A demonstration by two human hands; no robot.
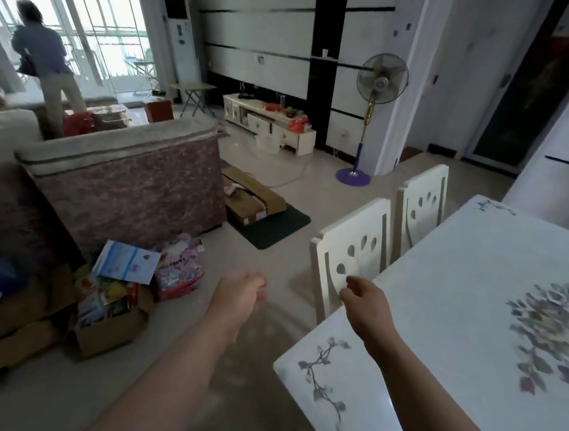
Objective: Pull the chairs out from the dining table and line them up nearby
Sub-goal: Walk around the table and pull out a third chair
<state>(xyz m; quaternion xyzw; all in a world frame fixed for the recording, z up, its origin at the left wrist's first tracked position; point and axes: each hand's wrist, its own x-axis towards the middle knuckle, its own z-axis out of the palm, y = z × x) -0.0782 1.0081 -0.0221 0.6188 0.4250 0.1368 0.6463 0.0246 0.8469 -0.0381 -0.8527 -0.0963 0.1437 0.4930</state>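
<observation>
Two white chairs with teardrop cut-outs stand tucked against the left side of the dining table, a white top with flower prints. The near chair is closest to me; the far chair stands just behind it. My right hand hovers in front of the near chair's backrest, fingers loosely curled, holding nothing and apparently not touching it. My left hand reaches forward over the floor to the left of that chair, blurred, fingers partly curled, empty.
A sofa stands to the left, with cardboard boxes of books and a pink bag at its base. A flat carton on a dark mat lies ahead. A standing fan, TV cabinet and a person are farther back.
</observation>
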